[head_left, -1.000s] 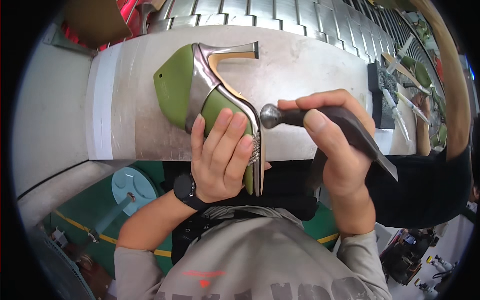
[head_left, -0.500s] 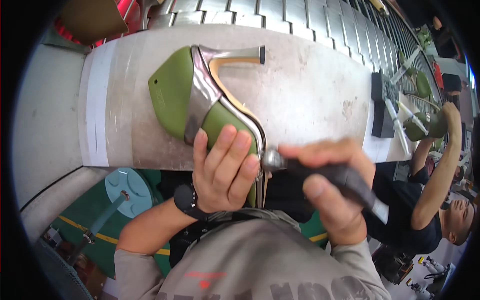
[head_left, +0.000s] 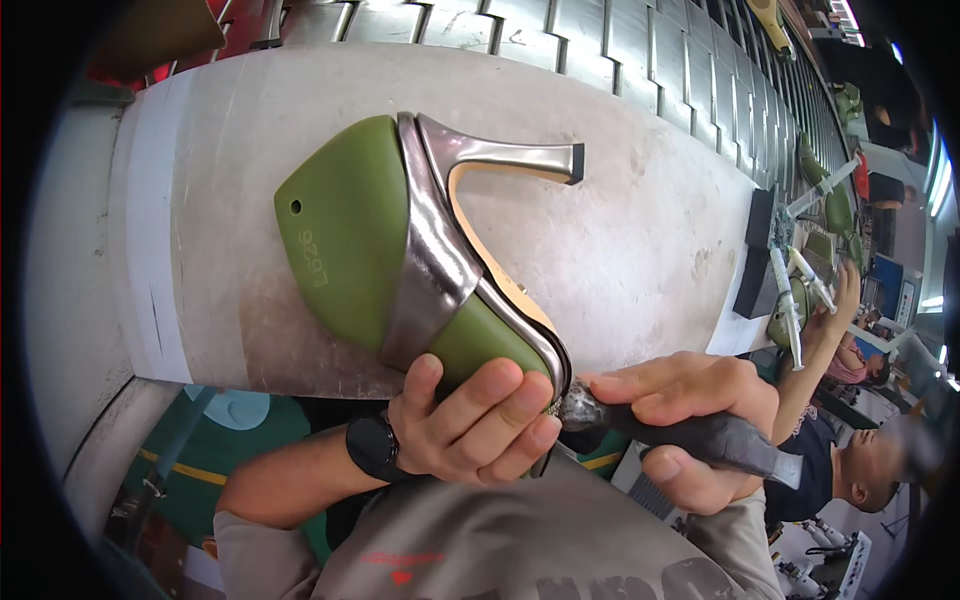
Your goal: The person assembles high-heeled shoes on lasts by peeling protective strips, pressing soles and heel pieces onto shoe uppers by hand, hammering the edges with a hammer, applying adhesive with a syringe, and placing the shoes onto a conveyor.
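A high-heeled shoe (head_left: 432,290) with shiny pewter straps, a slim heel and a tan sole lies on its side, fitted on a green shoe last (head_left: 345,240). My left hand (head_left: 480,420), with a black watch at its wrist, is wrapped round the toe end. Its fingers press the green side, and the toe tip is mostly hidden. In my right hand (head_left: 700,420) is a dark hammer (head_left: 680,432), gripped round its body. Its rounded metal face meets the sole edge by the toe, and its flared end points right; any handle is hidden.
Under the shoe is a pale worktable (head_left: 640,240), with a slatted metal conveyor (head_left: 590,50) beyond. At right, syringes (head_left: 787,300) stand by a black block (head_left: 757,270). A co-worker (head_left: 850,465) is at the right, one arm raised. A blue round stool seat (head_left: 235,408) is lower left.
The shoe and both hands sit lower and a little further right in view. The hammer, blurred before, is sharper and still against the sole edge. The co-worker's arm has shifted.
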`<state>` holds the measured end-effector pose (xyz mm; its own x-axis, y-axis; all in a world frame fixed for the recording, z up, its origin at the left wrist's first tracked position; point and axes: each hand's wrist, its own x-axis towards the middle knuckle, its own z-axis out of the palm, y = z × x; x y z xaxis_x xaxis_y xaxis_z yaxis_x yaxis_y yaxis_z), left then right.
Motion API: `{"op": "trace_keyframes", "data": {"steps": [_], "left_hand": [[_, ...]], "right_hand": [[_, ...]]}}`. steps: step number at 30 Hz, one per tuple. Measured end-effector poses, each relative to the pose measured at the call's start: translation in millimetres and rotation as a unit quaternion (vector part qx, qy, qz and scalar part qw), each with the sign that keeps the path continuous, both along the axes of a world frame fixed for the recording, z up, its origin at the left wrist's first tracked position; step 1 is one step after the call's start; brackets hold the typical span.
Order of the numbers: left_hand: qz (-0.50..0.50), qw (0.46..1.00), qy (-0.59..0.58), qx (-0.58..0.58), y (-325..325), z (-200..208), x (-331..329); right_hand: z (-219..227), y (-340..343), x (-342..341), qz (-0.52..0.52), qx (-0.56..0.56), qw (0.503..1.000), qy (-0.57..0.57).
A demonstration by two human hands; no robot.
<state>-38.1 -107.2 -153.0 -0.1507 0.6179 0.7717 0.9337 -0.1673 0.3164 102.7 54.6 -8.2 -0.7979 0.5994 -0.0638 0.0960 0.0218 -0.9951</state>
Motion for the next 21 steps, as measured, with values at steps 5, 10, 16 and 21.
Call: {"op": "trace_keyframes", "data": {"steps": [5,10,16,21], "left_hand": [[-0.007,1.0,0.01,-0.014,-2.6,3.3,-4.5],[0.006,1.0,0.004,-0.022,-0.2,7.1,-7.3],[0.013,1.0,0.001,-0.023,2.2,7.2,-2.9],[0.016,1.0,-0.001,-0.023,2.6,5.5,-1.3]], "right_hand": [[21.1,17.2,-14.6,0.113,0.081,0.988,-0.073],[1.6,-21.6,11.7,-0.048,-0.013,0.998,-0.03],[-2.9,-28.7,38.3,-0.017,0.038,0.997,-0.062],[-0.4,-36.0,17.8,-0.112,0.076,0.985,0.111]]}}
